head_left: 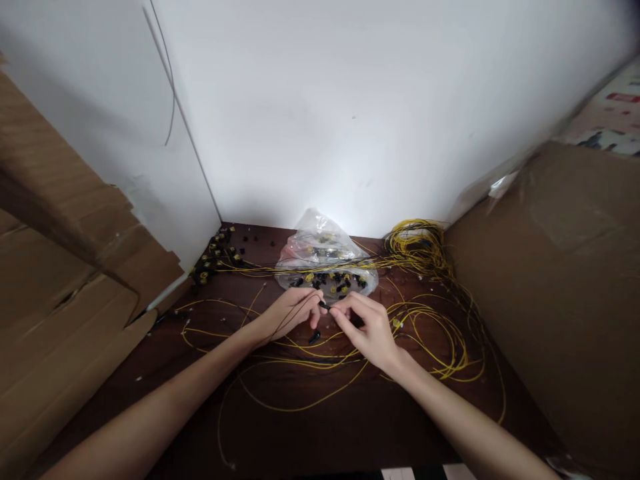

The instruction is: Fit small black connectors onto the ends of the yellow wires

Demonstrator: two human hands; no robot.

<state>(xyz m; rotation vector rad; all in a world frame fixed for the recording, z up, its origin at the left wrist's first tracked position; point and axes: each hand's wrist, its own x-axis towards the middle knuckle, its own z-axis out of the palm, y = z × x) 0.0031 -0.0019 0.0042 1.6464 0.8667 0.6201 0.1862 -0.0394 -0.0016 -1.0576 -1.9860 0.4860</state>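
Note:
Between my two hands is a small black connector [325,306], pinched from both sides just in front of the bag. My left hand [299,312] grips its left end, and a thin dark wire [295,313] runs back over that hand toward the wrist. The fingertips of my right hand [366,323] close on its right end. A second black connector [314,337] hangs or lies just below my left fingers; I cannot tell which. Behind the hands, a clear plastic bag [320,230] holds several black and yellow small parts.
Loose yellow wires [445,347] curl over the dark brown table [320,440], with a thick coil [415,243] at the back right. Wire ends with black and yellow connectors [215,257] pile up at the back left. Cardboard boxes stand left [65,280] and right [540,280], before a white wall [320,113].

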